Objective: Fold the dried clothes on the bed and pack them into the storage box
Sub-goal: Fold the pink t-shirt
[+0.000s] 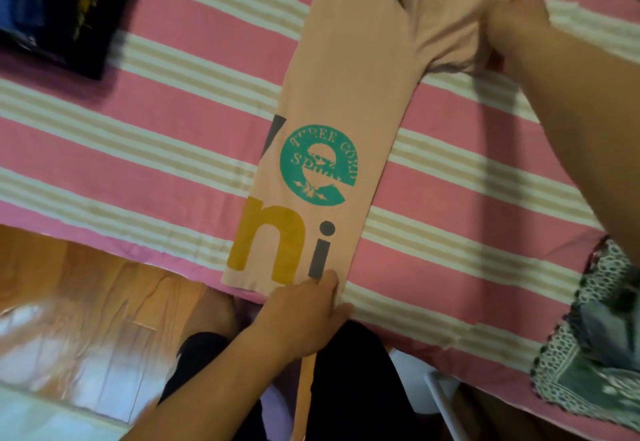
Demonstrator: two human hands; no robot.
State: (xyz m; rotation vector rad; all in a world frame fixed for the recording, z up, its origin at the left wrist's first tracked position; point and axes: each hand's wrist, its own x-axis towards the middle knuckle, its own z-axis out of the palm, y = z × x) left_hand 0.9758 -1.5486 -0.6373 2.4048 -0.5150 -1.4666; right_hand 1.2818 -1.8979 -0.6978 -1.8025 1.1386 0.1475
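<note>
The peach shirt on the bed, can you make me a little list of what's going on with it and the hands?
shirt: peach shirt, folded into a long strip, lying across the striped bedsheet
print: green circle, yellow and grey letters
left hand: grips the shirt's near end at the bed edge
right hand: on the far end by the sleeve, grip unclear
other clothes: dark folded pile far left; patterned garment near right

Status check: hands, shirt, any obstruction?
Left hand grips peach printed T-shirt hem; right hand holds its sleeve. Shirt folded lengthwise on striped bed. Nothing blocking.
</note>
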